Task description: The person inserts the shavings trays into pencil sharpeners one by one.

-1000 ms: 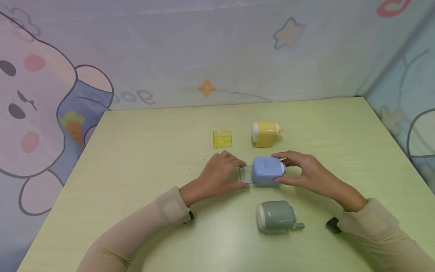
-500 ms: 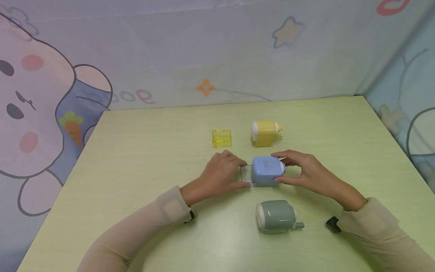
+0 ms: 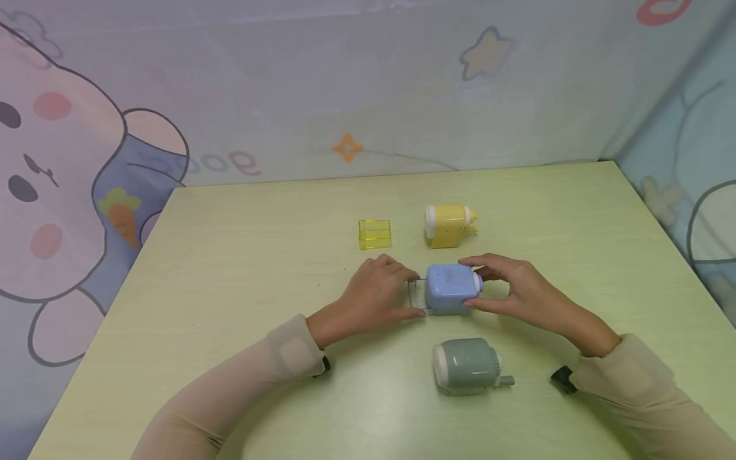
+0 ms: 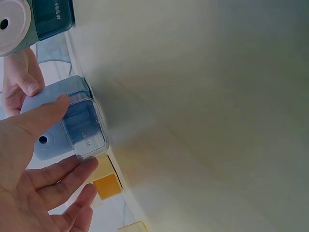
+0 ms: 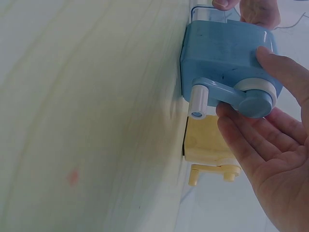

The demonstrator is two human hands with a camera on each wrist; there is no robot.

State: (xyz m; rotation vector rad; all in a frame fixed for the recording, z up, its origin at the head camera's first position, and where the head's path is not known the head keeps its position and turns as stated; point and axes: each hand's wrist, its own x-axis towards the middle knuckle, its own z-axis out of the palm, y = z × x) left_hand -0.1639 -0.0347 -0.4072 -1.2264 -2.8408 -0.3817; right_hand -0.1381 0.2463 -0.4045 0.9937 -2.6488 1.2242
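head view: one pale-blue, rounded-box plastic hand-crank sharpener (image 3: 451, 287), on the pale wood-grain table (image 3: 276, 255), between both hands; one clear plastic drawer with blue edges (image 3: 420, 295), partly out at its left end. change: against a second ago, the left hand (image 3: 368, 295) and drawer sit slightly nearer the blue body, the exposed length a little shorter; this suggests the drawer is being slid in, with a part of the travel left. left hand: thumb and fingers apart, pinching the drawer by its two sides. right hand (image 3: 523, 294): thumb and fingertips on opposite sides of the blue body, gripping near the crank end, apparently as a brace. also present: one yellow plastic sharpener with white end (image 3: 448, 226), beyond; one transparent yellow plastic box (image 3: 375, 234), beside it; one grey-green barrel-shaped sharpener (image 3: 468, 365), nearer the wearer. left wrist view: smooth blue end face, one round dark pencil hole (image 4: 43, 139); drawer see-through, small lettering, its thumb-side and finger-side edges held; remaining fingers loosely bent. right wrist view: glossy blue casing, white collar, blue crank arm with pale cylindrical knob (image 5: 198, 102); right thumb pressed to one side, fingertips grouped closely beneath the crank.
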